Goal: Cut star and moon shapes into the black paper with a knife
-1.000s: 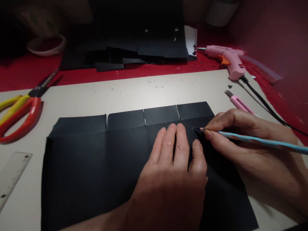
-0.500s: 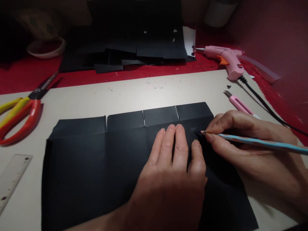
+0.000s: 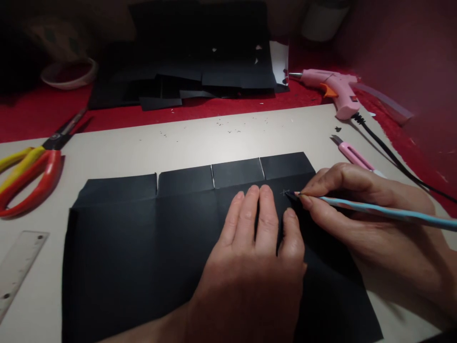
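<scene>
A large sheet of black card with creases and several slit flaps along its far edge lies on the pale board. My left hand rests flat on it, palm down, fingers stretched out. In my right hand a light blue pencil is pinched near its point. The pencil's tip meets the card just right of my left fingertips, at a small pale drawn mark. My right hand leans over the card's right edge.
Scissors and a clear ruler lie at left. A pink cutter and a pink glue gun with a black cord are at right. Black paper pieces and a tape roll sit on the red surface behind.
The pencil tip and my right hand have shifted slightly left over the drawn mark. My left hand stays in place on the card.
</scene>
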Available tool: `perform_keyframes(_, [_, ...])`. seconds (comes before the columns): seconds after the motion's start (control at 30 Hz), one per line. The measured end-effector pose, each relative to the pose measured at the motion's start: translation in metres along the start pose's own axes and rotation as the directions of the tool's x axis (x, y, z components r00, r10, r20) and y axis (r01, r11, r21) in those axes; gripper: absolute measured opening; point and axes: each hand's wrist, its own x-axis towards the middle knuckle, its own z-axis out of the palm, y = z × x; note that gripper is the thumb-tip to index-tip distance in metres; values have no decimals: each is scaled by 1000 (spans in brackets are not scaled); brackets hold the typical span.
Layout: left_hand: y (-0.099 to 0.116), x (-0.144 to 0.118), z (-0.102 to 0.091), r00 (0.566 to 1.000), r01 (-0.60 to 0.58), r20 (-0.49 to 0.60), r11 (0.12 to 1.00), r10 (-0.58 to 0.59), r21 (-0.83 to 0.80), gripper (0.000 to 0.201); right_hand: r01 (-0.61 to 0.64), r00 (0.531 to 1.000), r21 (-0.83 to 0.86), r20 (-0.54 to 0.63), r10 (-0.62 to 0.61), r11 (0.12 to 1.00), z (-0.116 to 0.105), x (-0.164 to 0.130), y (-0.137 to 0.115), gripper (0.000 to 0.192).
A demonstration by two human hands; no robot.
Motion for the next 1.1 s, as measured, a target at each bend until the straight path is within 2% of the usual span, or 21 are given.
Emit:
perform_keyframes(0.17, [0,-1,1,1000,9,-11,1000,-9,3,38,-13,1000,-15,-12,13,1000,-1,-2,-1,9])
perform_keyframes(0.37, [0,-3,1,1000,11,-2,1000,-11,10,38,-18,1000,45,-7,18,999,0,-1,0,10])
perform_keyframes(0.5, [-1,-3,0,1000,8,10,1000,-9,11,39,6,1000,13,-20,-6,1000,2,0,-1,12])
perform_keyframes(0.7, [-1,-1,1,1000,-1,12,1000,1,15,40,-35,999,37,-4,35,999,3,0,-2,10])
perform_keyframes(1.1, [0,-1,0,1000,12,6,1000,-12,7,40,-32,999,26,-20,32,999,3,-1,-4,13])
